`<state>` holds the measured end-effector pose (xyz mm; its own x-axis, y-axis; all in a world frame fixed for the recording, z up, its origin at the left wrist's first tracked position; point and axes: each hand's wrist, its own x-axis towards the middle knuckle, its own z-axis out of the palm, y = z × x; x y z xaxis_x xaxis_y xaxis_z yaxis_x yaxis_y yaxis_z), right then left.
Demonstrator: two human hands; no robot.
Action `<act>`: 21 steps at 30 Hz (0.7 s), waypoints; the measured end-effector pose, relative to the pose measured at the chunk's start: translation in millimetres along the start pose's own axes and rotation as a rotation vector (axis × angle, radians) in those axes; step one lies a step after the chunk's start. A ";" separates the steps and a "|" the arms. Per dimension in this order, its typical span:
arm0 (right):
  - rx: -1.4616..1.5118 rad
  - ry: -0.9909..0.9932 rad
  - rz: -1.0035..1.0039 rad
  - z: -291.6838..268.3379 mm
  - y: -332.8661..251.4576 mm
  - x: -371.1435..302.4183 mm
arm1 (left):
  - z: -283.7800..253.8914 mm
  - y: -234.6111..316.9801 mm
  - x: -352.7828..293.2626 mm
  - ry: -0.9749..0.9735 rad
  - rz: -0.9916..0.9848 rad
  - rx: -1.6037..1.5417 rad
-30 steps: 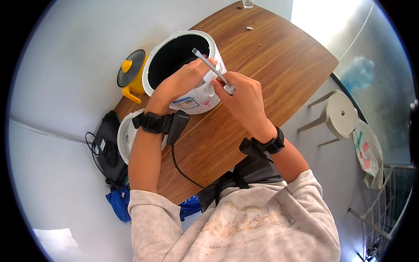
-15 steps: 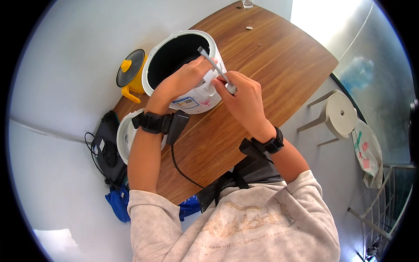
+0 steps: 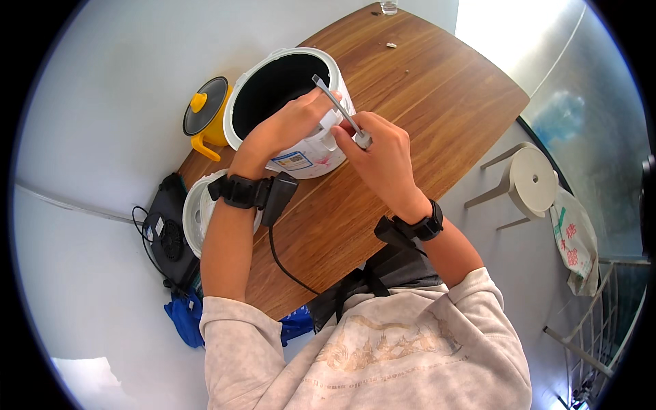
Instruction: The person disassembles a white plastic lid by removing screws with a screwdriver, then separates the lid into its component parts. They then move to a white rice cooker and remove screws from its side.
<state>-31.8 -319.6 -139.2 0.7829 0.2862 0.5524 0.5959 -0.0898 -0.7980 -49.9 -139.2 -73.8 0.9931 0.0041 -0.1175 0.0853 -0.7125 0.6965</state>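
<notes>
A white rice cooker with a dark inside stands lidless on the wooden table. My left hand reaches across its opening and grips the right side of the rim, near a white latch-like part; some fingertips are hidden. In my right hand is a flat-blade screwdriver, its pale handle closed in the fingers. The blade points up and left over the cooker's rim. The right fingertips are close to the cooker's outer wall; whether they touch it I cannot tell.
A yellow pot with a dark lid stands left of the cooker. Nearer me are a round white lid-like piece and a black device with cables. The wooden table bears a small white bit. A stool stands right.
The screwdriver has turned slightly about its shaft, so its blade shows a different face. Both hands stay in nearly the same place.
</notes>
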 end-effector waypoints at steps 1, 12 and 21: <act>0.022 0.002 0.000 0.5 -0.2 0.0 | -1.6 -1.9 2.0 -0.009 -0.017 -0.014; 0.066 0.049 -0.038 6.2 0.6 0.5 | -2.6 -1.8 6.1 -0.040 -0.063 -0.047; 0.055 -0.011 0.053 2.0 0.3 -0.1 | -2.9 -3.9 3.3 -0.041 0.037 0.051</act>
<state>-32.0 -317.7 -140.0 0.8108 0.2932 0.5067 0.5428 -0.0527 -0.8382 -46.7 -134.3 -74.9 0.9912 -0.0515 -0.1219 0.0430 -0.7461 0.6644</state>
